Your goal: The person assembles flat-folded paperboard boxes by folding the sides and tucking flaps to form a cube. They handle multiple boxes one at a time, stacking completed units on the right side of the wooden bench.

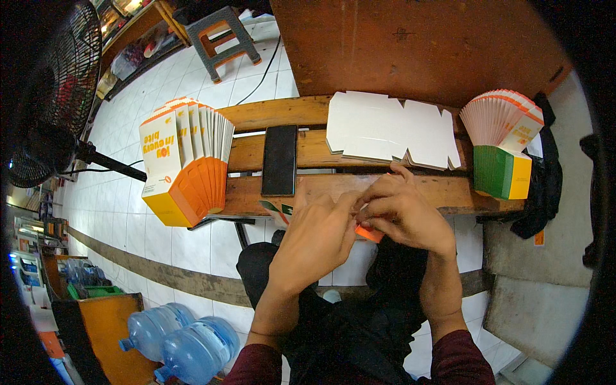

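Just in front of the wooden bench (pixel 308 186), both my hands are closed on a small folding carton (pixel 370 233). An orange part of it shows under my right fingers, and a green and white corner sticks out left of my left hand. My left hand (pixel 313 239) covers most of the carton with its back turned up. My right hand (pixel 410 208) has bent fingers pressed together at the carton's right end, touching the left fingertips. Beyond my hands lies a stack of flat white carton blanks (pixel 391 128), cut with notches.
A black phone (pixel 279 160) lies on the bench. Nested folded cartons stand at its left end (pixel 186 163) and right end (pixel 504 144). A black fan (pixel 61 96) is far left, a plastic stool (pixel 224 42) behind, blue water jugs (pixel 199 350) lower left, and a brown panel (pixel 410 45) at the back.
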`<action>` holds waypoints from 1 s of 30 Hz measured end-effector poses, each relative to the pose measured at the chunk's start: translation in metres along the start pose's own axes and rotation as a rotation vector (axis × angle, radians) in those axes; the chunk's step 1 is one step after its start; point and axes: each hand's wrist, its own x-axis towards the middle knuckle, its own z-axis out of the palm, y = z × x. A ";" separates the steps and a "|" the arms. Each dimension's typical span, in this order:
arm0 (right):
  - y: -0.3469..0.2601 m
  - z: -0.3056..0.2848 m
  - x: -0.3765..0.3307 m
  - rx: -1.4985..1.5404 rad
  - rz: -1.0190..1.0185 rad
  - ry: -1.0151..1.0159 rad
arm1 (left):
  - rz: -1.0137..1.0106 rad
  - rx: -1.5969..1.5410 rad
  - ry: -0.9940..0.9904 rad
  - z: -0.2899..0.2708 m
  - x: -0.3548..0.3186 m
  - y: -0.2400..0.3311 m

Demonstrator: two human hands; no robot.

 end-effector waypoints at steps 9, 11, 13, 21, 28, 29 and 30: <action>0.015 -0.010 -0.009 0.351 0.187 0.063 | 0.050 -0.090 0.045 -0.022 -0.002 -0.020; 0.014 -0.024 -0.012 0.456 0.440 0.094 | -0.108 -0.214 -0.045 -0.034 -0.003 -0.027; 0.006 -0.027 -0.008 0.053 0.207 0.415 | -0.206 -0.332 0.069 -0.032 0.000 -0.027; -0.026 0.000 0.008 -0.023 0.045 0.522 | 0.042 -0.334 0.467 0.017 0.017 0.003; -0.018 -0.010 0.005 -0.008 0.109 0.702 | 0.005 -0.559 0.601 0.017 0.021 0.017; -0.018 -0.009 0.006 0.000 0.106 0.738 | 0.145 -0.522 0.686 0.022 0.023 0.018; -0.017 -0.008 0.006 0.017 0.102 0.777 | 0.166 -0.544 0.672 0.026 0.023 0.018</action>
